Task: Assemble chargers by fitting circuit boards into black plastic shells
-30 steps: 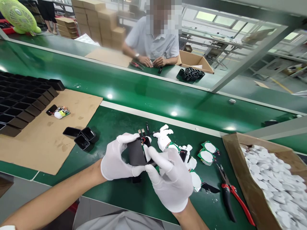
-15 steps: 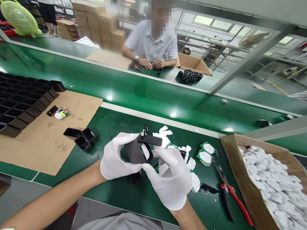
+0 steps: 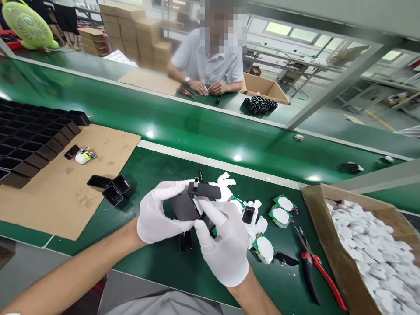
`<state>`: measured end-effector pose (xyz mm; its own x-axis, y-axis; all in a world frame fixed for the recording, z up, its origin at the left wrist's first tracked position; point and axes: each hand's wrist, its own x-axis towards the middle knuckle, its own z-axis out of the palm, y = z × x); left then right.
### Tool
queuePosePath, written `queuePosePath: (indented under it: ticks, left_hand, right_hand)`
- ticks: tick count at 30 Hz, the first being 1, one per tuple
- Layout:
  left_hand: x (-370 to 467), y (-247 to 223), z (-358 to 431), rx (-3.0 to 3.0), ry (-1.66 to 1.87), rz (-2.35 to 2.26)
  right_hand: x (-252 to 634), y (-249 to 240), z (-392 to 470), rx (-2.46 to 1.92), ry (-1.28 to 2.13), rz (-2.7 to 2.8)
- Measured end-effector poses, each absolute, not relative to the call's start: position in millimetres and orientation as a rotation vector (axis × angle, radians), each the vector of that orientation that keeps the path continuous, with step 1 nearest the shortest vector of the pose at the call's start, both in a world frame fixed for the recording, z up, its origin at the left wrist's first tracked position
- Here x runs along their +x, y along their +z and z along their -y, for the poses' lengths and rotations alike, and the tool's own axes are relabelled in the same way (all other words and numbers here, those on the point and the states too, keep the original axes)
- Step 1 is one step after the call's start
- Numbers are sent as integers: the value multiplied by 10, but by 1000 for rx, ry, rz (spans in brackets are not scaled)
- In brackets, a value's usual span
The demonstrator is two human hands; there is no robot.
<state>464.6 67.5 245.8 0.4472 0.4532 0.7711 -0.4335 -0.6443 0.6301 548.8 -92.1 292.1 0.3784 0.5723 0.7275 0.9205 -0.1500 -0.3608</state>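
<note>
My left hand (image 3: 160, 214), in a white glove, grips a black rectangular housing (image 3: 184, 204) by its left side, thumb below and fingers above. My right hand (image 3: 223, 236), also gloved, has its fingers at the open right end, where they hide what is inside. A flat black end piece (image 3: 205, 190) with a small metal prong juts over that end. Beyond my right hand are white gloves (image 3: 225, 183) and a green circuit board with a white pad (image 3: 263, 248). Two similar boards (image 3: 281, 216) rest farther right.
Red-handled pliers (image 3: 311, 258) lie beside a carton (image 3: 316, 218) of white pads. Three black housings (image 3: 113, 195) stand left, near cardboard (image 3: 114, 144) bearing rows of housings. A person (image 3: 210, 61) sits across the green conveyor belt (image 3: 193, 122).
My right fingers have moved left onto the housing's open end, covering the white part seen there before. Small items on the conveyor belt have shifted left.
</note>
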Motion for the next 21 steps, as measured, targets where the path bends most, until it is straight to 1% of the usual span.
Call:
queuePosePath:
  ticks: [5, 10, 12, 14, 16, 18, 21]
  left_hand:
    - [4665, 2466, -720, 1844, 1300, 14]
    - [4679, 2441, -739, 1898, 1293, -26]
    - [4683, 2439, -731, 1879, 1272, -51]
    - [4705, 2489, -715, 1761, 1124, -125]
    - [4752, 2594, -710, 1521, 844, -221]
    - [4814, 2718, -743, 1198, 566, -280]
    - [4889, 2845, -871, 800, 370, -371]
  right_hand:
    - [5482, 2909, 879, -1797, -367, 1298]
    - [5504, 2889, 861, -1804, -382, 1295]
    - [5511, 2883, 865, -1834, -329, 1308]
    - [5526, 2881, 878, -1815, -202, 1272]
    - [5558, 2883, 896, -1707, -98, 1161]
    - [5600, 2888, 902, -1579, -80, 995]
    - [5656, 2898, 875, -1484, -89, 829]
